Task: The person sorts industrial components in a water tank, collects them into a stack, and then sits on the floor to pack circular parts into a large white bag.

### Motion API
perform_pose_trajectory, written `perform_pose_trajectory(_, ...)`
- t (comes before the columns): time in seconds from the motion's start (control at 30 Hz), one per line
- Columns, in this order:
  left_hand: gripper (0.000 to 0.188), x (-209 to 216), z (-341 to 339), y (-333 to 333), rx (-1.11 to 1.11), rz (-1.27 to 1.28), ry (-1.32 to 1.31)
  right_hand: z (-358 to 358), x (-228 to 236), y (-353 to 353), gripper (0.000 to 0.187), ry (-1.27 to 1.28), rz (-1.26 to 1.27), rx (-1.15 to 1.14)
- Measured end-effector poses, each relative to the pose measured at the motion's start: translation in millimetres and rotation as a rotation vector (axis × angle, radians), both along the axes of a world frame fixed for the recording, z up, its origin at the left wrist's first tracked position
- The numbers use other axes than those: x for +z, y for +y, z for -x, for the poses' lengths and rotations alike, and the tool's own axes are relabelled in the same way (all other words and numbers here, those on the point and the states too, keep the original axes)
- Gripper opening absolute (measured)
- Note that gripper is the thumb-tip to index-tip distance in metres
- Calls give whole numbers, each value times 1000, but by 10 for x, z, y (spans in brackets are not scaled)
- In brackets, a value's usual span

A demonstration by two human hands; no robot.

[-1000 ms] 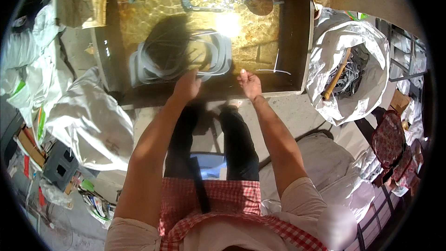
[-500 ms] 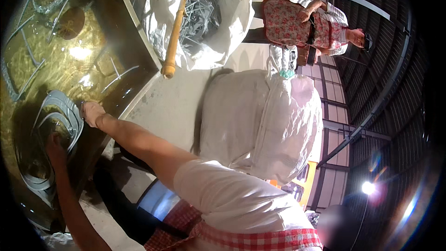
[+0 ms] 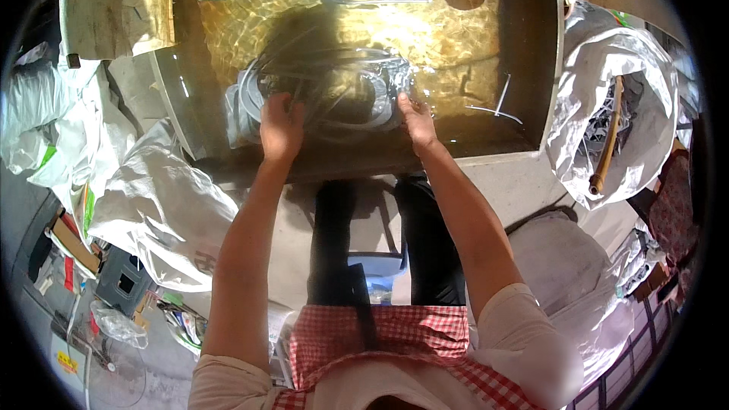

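A coil of grey, partly see-through plastic strips (image 3: 372, 110) lies in the shallow water of a metal-rimmed tank (image 3: 486, 158). My left hand (image 3: 281, 127) is at the coil's near left side, its fingers curled in among the strips and partly hidden. My right hand (image 3: 418, 120) grips the coil's right edge, thumb on top, fingers wet. Some loops on the left are wider, flat and pale grey. Splashing and glare blur the coil's far side.
Loose strips lie in the tank, among them a thin crossed pair (image 3: 497, 108) on the right. A white sack (image 3: 566, 125) of grey scraps, with a bamboo pole (image 3: 607, 144) in it, stands right. White sacks (image 3: 163, 212) crowd the left. A blue stool (image 3: 378, 266) is below me.
The view has swung round from the side to face the tank squarely. The coil now lies with my hands at its left and right sides, and its strips look blurred by movement.
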State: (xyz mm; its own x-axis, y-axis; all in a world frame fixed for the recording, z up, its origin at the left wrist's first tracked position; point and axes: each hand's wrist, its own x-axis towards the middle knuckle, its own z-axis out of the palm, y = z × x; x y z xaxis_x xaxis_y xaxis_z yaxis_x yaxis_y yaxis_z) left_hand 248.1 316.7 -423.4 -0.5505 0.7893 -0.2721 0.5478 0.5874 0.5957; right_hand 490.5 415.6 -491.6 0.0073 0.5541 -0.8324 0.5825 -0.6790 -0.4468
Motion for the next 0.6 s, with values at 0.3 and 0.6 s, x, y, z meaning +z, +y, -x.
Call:
perform_pose_trajectory(0.3, 72, -297, 27, -274, -315, 277, 42, 253, -417, -341, 75, 356, 84, -366)
perform_pose_trajectory(0.6, 53, -219, 210, -193, -401, 566, 159, 357, -816, -833, 31, 653, 210, -753)
